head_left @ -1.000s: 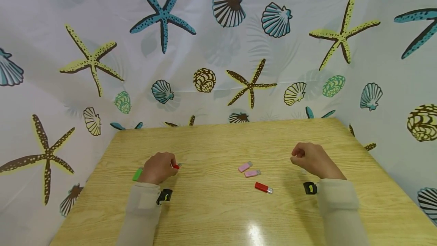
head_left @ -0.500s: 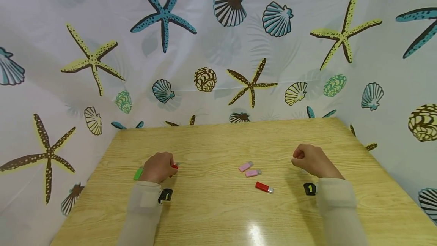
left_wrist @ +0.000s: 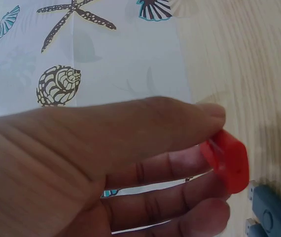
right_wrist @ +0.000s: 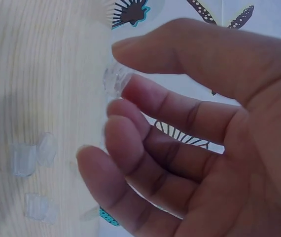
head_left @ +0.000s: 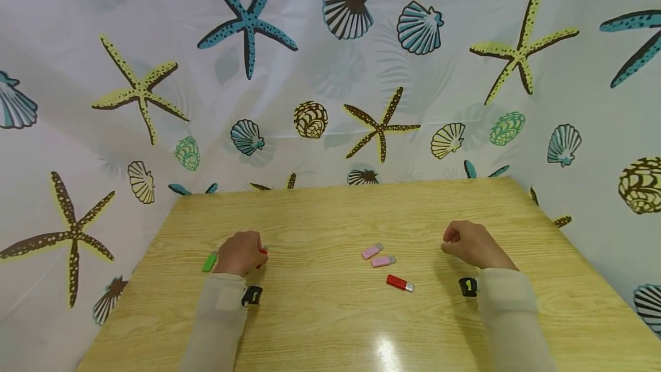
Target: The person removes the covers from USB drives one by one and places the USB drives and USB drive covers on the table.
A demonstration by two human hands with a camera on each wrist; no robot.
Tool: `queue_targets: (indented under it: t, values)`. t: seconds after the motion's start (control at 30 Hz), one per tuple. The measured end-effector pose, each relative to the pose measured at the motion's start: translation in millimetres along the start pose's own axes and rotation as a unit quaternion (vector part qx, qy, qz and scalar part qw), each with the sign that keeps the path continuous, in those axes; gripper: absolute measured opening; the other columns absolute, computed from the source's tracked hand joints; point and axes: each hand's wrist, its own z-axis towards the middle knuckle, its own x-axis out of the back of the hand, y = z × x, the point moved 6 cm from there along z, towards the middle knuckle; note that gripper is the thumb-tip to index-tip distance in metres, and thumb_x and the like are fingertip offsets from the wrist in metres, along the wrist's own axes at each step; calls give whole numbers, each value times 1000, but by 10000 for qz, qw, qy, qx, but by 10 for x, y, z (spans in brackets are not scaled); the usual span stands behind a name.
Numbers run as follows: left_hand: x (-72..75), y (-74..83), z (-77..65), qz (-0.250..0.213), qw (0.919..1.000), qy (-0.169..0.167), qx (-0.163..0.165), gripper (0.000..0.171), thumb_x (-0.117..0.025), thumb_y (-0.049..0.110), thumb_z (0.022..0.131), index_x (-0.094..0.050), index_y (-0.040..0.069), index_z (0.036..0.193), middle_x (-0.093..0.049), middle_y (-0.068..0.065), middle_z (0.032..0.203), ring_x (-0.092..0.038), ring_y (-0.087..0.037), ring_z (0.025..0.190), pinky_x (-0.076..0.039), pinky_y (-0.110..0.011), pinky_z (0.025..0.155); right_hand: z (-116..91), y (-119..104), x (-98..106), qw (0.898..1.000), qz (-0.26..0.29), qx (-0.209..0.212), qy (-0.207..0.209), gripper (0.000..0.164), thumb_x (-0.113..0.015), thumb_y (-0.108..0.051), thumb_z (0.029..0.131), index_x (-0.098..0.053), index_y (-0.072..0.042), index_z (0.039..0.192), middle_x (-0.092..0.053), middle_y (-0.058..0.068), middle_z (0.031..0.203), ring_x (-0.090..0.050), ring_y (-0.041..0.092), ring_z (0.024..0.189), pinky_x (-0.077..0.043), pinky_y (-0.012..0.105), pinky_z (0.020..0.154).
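Observation:
In the head view my left hand point(head_left: 239, 252) is above the table's left side, a red USB stick point(head_left: 262, 252) pinched between thumb and fingers. The left wrist view shows the stick's red end point(left_wrist: 235, 165) sticking out past the thumb tip. Right beside that hand lies a green USB stick point(head_left: 209, 262). My right hand point(head_left: 472, 243) hovers over the right side with thumb and forefinger brought together. Between those fingertips in the right wrist view is a small clear plastic piece point(right_wrist: 113, 81); the other fingers curl loosely.
Two pink USB sticks point(head_left: 382, 262) and another red USB stick point(head_left: 396, 283) lie mid-table. Dark blue-grey USB sticks point(left_wrist: 273, 210) are under my left hand. Clear plastic pieces point(right_wrist: 24, 159) lie under my right. A patterned cloth point(head_left: 320, 62) hangs behind the wooden table point(head_left: 320, 326).
The red USB stick has turned in my left fingers, so less of its metal end shows and more of its red body. My right hand has dropped very slightly.

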Motion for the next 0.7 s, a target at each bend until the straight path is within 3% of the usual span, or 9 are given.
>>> queue_targets:
  t: [0.17, 0.27, 0.5, 0.7]
  values:
    - [-56, -29, 36, 44, 10000, 11, 45, 44, -69, 8, 77, -38, 17, 48, -29, 6, 43, -24, -9, 40, -21, -24, 39, 9, 24, -16, 10000, 37, -26, -14, 10, -63, -13, 88, -62, -3, 91, -58, 8, 78, -48, 17, 59, -41, 32, 53]
    - [-89, -53, 52, 89, 9999, -20, 87, 46, -69, 8, 77, -37, 18, 46, -26, 7, 42, -23, -9, 40, -20, -24, 39, 16, 38, -28, 10000, 88, -35, -32, 9, -62, -12, 88, -62, -3, 91, -57, 7, 74, -46, 17, 57, -40, 31, 51]
    - [-124, -90, 60, 155, 9997, -83, 161, 36, -77, 15, 75, -49, 14, 52, -46, 2, 48, -40, -13, 45, -31, -28, 40, 43, 81, -64, 10000, 36, -35, -66, 9, -63, -11, 88, -63, -3, 92, -57, 5, 72, -47, 15, 56, -41, 30, 51]
    - [-142, -95, 63, 279, 9991, -190, 252, 29, -78, 19, 76, -58, 11, 58, -54, -2, 53, -45, -16, 46, -34, -30, 41, 51, 131, -105, 9999, 17, -106, -96, 10, -63, -10, 89, -64, -2, 93, -58, 6, 75, -47, 15, 56, -41, 30, 51]
